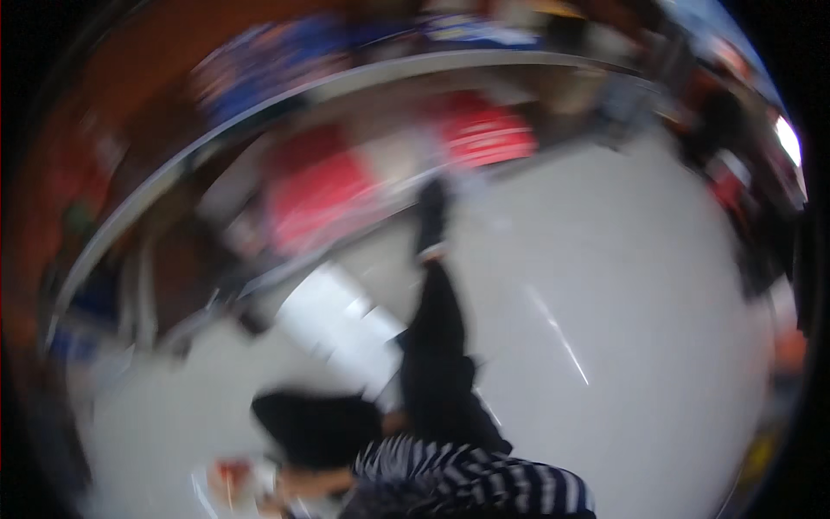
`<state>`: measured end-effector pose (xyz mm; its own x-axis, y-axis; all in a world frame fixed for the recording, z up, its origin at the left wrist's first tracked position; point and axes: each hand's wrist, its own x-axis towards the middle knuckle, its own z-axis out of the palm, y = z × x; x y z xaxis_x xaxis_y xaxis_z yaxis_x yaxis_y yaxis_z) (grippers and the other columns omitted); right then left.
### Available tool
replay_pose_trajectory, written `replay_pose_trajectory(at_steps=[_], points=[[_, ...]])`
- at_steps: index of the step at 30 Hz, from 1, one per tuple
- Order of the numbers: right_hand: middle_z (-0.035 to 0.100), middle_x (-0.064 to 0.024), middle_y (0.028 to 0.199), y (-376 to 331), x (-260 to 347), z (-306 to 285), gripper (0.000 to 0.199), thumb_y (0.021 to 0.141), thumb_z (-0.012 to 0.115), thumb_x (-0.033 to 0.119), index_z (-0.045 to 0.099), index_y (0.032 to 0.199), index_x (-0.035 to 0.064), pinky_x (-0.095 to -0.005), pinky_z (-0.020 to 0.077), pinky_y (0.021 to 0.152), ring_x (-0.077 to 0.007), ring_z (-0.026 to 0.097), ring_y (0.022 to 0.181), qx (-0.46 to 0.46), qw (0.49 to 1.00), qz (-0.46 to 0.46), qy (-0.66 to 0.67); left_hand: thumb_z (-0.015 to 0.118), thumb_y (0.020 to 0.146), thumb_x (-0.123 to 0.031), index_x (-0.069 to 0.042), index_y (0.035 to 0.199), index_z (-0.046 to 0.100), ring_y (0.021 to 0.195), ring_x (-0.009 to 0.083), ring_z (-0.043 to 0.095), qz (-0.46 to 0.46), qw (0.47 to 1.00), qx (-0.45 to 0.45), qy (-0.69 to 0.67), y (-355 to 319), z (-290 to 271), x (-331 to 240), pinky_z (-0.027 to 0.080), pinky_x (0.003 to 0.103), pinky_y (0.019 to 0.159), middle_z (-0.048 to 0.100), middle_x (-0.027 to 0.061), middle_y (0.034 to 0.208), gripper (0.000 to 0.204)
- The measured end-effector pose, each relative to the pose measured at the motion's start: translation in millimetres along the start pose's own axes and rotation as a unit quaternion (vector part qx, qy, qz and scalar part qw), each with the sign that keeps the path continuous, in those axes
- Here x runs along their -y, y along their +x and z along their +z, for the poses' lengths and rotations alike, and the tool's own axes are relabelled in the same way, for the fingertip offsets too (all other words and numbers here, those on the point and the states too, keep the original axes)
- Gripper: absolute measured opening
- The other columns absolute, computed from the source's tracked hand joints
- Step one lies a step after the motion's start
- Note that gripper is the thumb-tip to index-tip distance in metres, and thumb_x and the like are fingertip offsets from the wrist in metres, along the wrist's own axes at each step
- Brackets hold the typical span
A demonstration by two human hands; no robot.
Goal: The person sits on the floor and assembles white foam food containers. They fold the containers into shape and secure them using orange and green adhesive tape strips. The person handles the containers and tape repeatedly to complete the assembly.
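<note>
Motion smears the whole head view. My right arm, in a black-and-white striped sleeve, crosses my lap toward the lower left. At its end my right hand is blurred, right beside a small white and reddish-orange thing whose kind I cannot make out. Whether the fingers grip it is not clear. My left hand cannot be picked out. One black-trousered leg stretches forward over the floor, and the other is bent to the left. A flat white sheet or panel lies left of the stretched leg.
A long shelf curves across the far side, with blue packages on top. Beneath it are red bundles and another red stack. Pale glossy floor spreads to the right, with dark blurred things along its edge.
</note>
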<state>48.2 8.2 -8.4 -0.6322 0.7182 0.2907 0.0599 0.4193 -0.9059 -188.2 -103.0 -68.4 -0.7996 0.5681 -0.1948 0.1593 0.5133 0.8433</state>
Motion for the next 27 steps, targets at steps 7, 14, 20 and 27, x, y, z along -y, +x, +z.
replay_pose_trajectory(at_steps=[7,14,20,27], points=[[0.056,-0.0134,0.086,-38,22,62,0.016,0.072,0.047,-0.002,0.057,0.084,0.002,-0.0398,0.0446,0.074,-0.0319,0.055,0.083,-0.006,0.994,-0.105,0.032,0.061,0.078,-0.027,0.006,0.108,0.048,0.087,0.0339,0.048,0.151,0.886,-0.338,0.278,-98,-7,32,0.036,0.042,0.081,0.051,0.0195,0.09,0.047],[0.054,-0.0135,0.082,-49,24,63,0.017,0.071,0.046,-0.007,0.053,0.084,0.0008,-0.0379,0.0439,0.068,-0.0317,0.055,0.078,-0.075,0.991,-0.068,0.087,0.061,0.073,-0.014,-0.002,0.114,0.046,0.101,0.0334,0.049,0.293,0.889,0.034,0.349,-151,-10,1,0.037,0.041,0.088,0.052,0.0173,0.109,0.046],[0.054,-0.0132,0.08,-46,23,60,0.015,0.072,0.046,-0.007,0.053,0.083,0.0009,-0.0372,0.044,0.067,-0.0308,0.055,0.076,-0.045,0.995,-0.067,0.066,0.058,0.075,-0.008,-0.01,0.107,0.052,0.085,0.0327,0.058,0.319,0.852,0.035,0.414,-118,-7,18,0.047,0.041,0.076,0.056,0.012,0.108,0.032],[0.055,-0.0119,0.078,-43,34,54,0.008,0.077,0.051,-0.001,0.055,0.083,0.0013,-0.0344,0.0444,0.064,-0.0273,0.056,0.07,-0.146,0.979,-0.02,0.145,0.055,0.077,-0.01,-0.011,0.104,0.057,0.089,0.0295,0.058,0.288,0.857,0.036,0.425,-110,-19,22,0.046,0.039,0.079,0.057,0.0103,0.107,0.027]])
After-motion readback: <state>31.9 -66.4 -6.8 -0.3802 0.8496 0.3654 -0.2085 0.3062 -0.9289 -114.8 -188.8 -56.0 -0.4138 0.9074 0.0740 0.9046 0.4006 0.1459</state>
